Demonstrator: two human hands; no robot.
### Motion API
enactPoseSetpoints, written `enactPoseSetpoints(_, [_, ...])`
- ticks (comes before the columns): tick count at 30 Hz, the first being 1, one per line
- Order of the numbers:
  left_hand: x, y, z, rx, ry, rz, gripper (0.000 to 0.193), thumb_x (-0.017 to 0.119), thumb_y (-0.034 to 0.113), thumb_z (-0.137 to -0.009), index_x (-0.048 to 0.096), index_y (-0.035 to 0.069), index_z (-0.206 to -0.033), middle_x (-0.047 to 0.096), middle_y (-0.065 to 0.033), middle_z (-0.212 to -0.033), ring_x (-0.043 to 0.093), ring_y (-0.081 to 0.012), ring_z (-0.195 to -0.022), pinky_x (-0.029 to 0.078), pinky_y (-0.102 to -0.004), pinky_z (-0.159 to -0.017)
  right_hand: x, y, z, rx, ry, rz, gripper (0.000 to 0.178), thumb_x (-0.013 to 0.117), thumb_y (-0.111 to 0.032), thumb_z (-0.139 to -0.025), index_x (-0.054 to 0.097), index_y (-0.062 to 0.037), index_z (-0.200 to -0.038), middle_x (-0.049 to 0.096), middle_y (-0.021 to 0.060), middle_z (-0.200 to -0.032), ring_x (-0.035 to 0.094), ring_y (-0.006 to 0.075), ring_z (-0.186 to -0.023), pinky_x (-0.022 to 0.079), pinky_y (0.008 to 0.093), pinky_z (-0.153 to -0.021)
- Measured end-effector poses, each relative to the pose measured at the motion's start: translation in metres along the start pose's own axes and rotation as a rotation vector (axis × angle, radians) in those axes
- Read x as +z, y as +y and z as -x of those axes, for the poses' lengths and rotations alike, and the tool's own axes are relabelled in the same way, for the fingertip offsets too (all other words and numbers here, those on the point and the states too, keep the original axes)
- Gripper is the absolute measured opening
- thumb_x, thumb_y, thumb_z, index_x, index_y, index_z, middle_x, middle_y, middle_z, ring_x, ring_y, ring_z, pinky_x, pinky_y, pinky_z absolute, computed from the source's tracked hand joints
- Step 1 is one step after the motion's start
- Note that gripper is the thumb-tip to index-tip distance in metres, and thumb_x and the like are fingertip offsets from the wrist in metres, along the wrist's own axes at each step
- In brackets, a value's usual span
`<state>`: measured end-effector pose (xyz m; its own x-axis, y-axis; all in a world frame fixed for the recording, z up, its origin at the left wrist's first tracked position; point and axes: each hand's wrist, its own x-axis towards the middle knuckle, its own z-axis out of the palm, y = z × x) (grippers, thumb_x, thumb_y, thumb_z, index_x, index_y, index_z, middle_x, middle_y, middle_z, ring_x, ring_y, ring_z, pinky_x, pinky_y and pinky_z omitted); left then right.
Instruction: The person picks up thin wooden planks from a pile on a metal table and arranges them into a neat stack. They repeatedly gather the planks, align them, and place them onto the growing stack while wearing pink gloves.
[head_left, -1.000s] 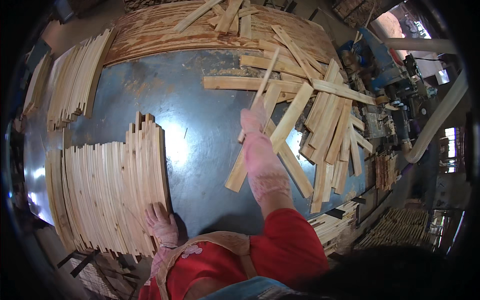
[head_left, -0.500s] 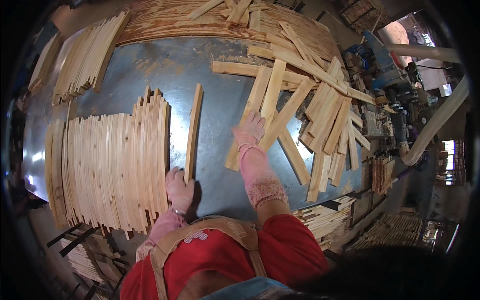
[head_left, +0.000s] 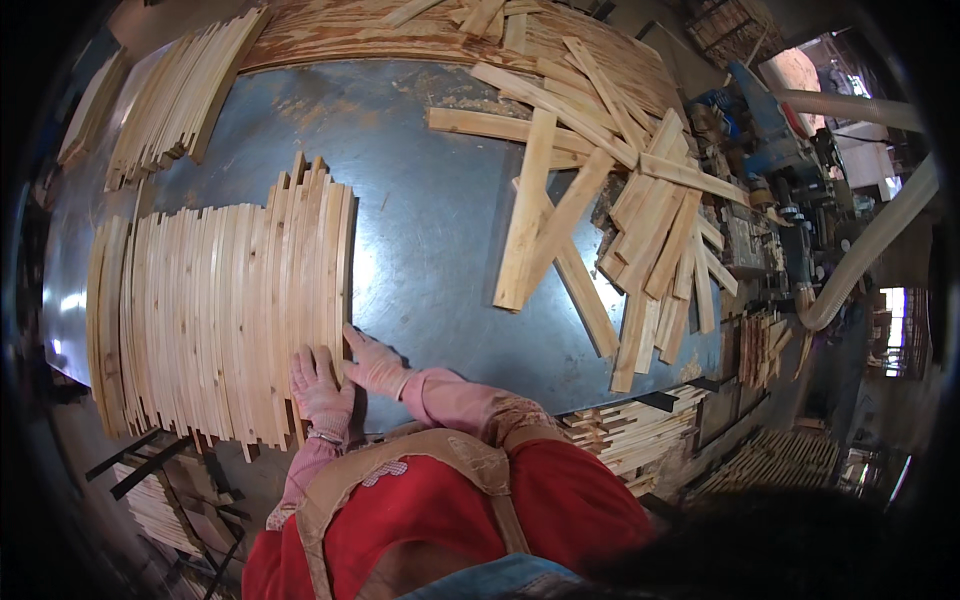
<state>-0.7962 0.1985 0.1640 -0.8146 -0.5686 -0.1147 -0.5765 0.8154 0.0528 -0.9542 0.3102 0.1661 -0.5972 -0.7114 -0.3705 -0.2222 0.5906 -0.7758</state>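
Wooden slats stand on edge, packed side by side in a wide row (head_left: pixel 215 310) on the left of the metal-topped table (head_left: pixel 420 230). My left hand (head_left: pixel 322 392) lies over the near ends of the slats at the row's right side, fingers stretched out. My right hand (head_left: pixel 378 367) reaches across beside it, fingers extended and touching the outer face of the rightmost slat (head_left: pixel 343 250) near its lower end. Both hands wear pink sleeves. To the right lies a jumbled pile of loose slats (head_left: pixel 650 225), apart from both hands.
A second bundle of slats (head_left: pixel 185 95) stands at the far left. A plywood sheet (head_left: pixel 340 30) covers the far side, with more loose pieces on it. Machinery with a ribbed hose (head_left: pixel 870 250) is at the right. Stacked slats (head_left: pixel 640 430) sit below the table's near edge.
My right hand has left the loose pile and come over beside my left. The slat it touched is gone from there. The separate upright slat now joins the row, which reaches farther right.
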Motion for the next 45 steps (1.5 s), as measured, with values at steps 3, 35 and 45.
enactPoseSetpoints(3, [-0.029,0.007,-0.003,-0.015,-0.108,0.091,0.086,0.072,0.051,-0.094,0.045,0.013,-0.166,0.035,-0.0193,-0.175,0.026,-0.0396,-0.163,0.018,-0.0530,-0.134,-0.074,0.043,-0.024,-0.211,0.416,0.338,0.053,0.076,-0.032,-0.092,0.067,-0.0035,-0.136,0.070,0.0251,-0.129,0.065,0.0408,-0.126,0.049,0.0512,-0.111])
enactPoseSetpoints(35, [-0.089,0.013,-0.089,-0.595,-0.236,1.462,0.074,0.070,0.045,-0.105,0.052,0.001,-0.161,0.066,-0.0116,-0.147,0.057,-0.0219,-0.138,0.042,-0.0339,-0.117,-0.243,0.175,0.050,0.074,0.216,-0.821,0.071,0.056,-0.007,-0.089,0.049,0.0014,-0.159,0.069,0.0144,-0.136,0.070,0.0268,-0.120,0.057,0.0366,-0.105])
enactPoseSetpoints(45, [-0.077,-0.080,-0.099,-0.498,-0.358,1.349,0.054,0.077,0.013,-0.096,0.066,-0.001,-0.147,0.072,-0.0128,-0.134,0.067,-0.0210,-0.118,0.053,-0.0336,-0.103,-0.073,0.093,-0.060,0.053,0.372,-0.493,0.063,0.060,-0.022,-0.100,0.049,0.0004,-0.159,0.068,0.0204,-0.133,0.068,0.0324,-0.121,0.054,0.0424,-0.106])
